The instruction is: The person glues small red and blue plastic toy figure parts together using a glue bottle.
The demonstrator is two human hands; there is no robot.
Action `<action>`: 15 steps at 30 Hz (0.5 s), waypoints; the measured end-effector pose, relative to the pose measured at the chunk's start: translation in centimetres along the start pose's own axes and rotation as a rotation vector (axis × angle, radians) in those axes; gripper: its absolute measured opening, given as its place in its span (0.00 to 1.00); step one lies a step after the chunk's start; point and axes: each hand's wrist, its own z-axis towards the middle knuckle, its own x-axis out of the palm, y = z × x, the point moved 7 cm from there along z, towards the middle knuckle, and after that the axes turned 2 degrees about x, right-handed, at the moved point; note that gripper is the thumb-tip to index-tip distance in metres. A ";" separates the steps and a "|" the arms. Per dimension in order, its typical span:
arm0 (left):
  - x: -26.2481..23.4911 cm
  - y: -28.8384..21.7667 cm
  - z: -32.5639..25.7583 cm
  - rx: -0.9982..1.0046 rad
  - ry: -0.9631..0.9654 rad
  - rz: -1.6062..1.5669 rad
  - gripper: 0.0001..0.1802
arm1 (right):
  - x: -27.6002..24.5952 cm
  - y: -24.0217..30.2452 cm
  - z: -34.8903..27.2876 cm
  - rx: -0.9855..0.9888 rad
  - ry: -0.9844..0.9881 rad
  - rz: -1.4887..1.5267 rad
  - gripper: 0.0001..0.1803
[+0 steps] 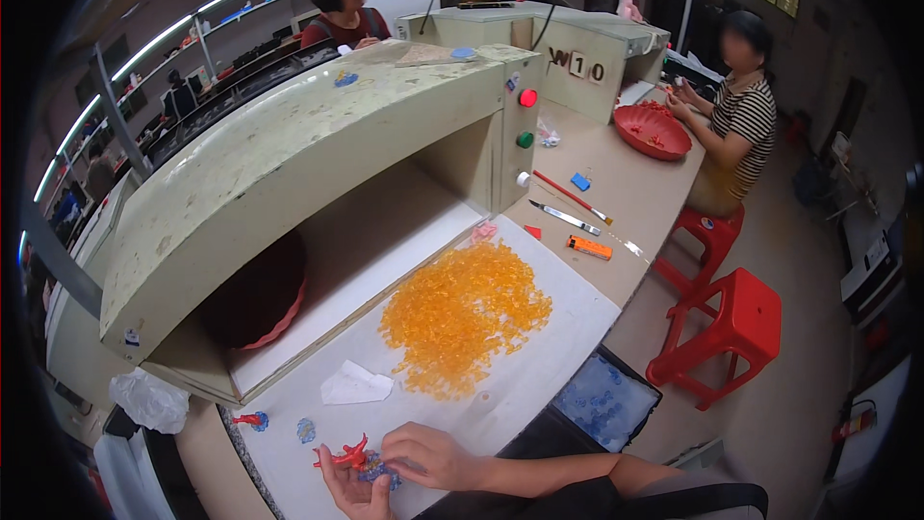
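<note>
– Nearside-left of the amber pile (pixel 462 318), what's in the hands?

– Small red figure (pixel 354 455), with a blue translucent part (pixel 373 470) right beside it. Left hand (pixel 351 493) is half curled, palm up, cradling the figure between fingers and thumb. Right hand (pixel 430 457) has its fingers bent in close at the blue part. Can't tell if the fingertips pinch anything; they hide it.

– Weight?

– Light, I'd judge. Looks like moulded plastic: stiff, smooth, a bit slick. Body should take a pinch fine; the thin projecting bits look like the snap risk.

– So where to hold?

– Thickest part of the red body, from both sides, soft pressure. Steady the blue part by its rim. Keep load off the projections. Can't see whether the two are joined, so I wouldn't lift by one alone.

– Anything like it nearby?

– Another red piece on a blue base (pixel 252 421), well left of the pile on the nearside, and a loose blue disc (pixel 306 430) between that and the hands. White paper scrap (pixel 356 385) sits just left of the pile.

– And the pile itself?

– Tiny translucent bits, loose on the surface (pixel 539 366). Probably scatter if a sleeve brushes them.
</note>
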 end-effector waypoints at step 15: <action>1.5 -1.7 -0.8 0.137 0.220 0.240 0.38 | -0.8 0.4 -0.3 -0.061 -0.057 0.102 0.14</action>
